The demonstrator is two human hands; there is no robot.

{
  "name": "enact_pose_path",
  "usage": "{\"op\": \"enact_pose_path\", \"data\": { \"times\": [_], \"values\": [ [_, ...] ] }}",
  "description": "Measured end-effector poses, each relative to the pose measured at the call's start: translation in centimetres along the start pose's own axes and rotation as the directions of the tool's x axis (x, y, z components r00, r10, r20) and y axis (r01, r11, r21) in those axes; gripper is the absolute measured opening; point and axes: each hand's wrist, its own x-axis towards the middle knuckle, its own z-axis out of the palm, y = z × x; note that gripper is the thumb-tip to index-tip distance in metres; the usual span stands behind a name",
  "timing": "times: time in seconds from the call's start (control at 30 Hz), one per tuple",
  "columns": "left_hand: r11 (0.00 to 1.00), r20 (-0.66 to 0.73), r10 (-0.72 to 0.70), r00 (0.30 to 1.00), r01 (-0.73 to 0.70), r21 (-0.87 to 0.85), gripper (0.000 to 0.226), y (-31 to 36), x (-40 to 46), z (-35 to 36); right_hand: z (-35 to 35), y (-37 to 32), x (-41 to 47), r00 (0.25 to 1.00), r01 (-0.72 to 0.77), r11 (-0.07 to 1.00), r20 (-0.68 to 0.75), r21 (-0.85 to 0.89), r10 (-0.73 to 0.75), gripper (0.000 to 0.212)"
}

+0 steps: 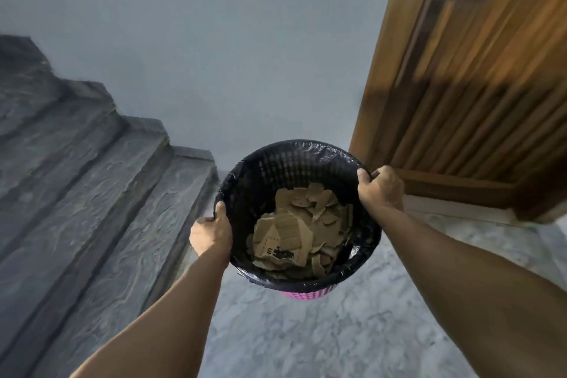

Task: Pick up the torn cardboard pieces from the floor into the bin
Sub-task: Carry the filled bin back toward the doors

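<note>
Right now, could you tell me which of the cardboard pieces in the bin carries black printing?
The large piece lying on top at the near-left side of the bin: it shows black printed marks near its lower edge, while the others look plain brown.

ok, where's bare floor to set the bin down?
Both hands, left hand and right hand, grip the bin rim. Bare marble floor lies under the bin between the forearms. The stairs crowd the left, the wooden door the right.
</note>
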Motion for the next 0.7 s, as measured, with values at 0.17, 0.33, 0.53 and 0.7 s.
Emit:
{"op": "enact_pose_path", "data": {
  "times": [0.17, 0.33, 0.53, 0.7],
  "values": [
    [0.987, 0.126, 0.147, 0.981, -0.155, 0.049, 0.05, -0.3, -2.6, -1.1, -4.5, 3.2, -4.6, 0.994, -0.094, 0.995, -0.065, -0.024, 0.092, 0.037],
    [0.96, 0.235, 0.246, 0.94, -0.27, 0.074, 0.047, -0.8, -5.8, -1.4, -8.7, 7.1, -9.5, 0.972, -0.163, 0.986, -0.173, -0.023, 0.157, 0.037],
    [0.918, 0.364, 0.325, 0.873, -0.384, 0.099, 0.047, -1.3, -10.2, -1.6, -13.2, 11.4, -14.4, 0.931, -0.309, 0.95, -0.22, -0.053, 0.291, 0.045],
    [0.874, 0.495, 0.386, 0.778, -0.48, 0.073, 0.038, -2.4, -17.7, -1.2, -19.6, 16.8, -19.5, 0.87, -0.44, 0.895, -0.281, -0.071, 0.405, 0.054]
  ]
}}
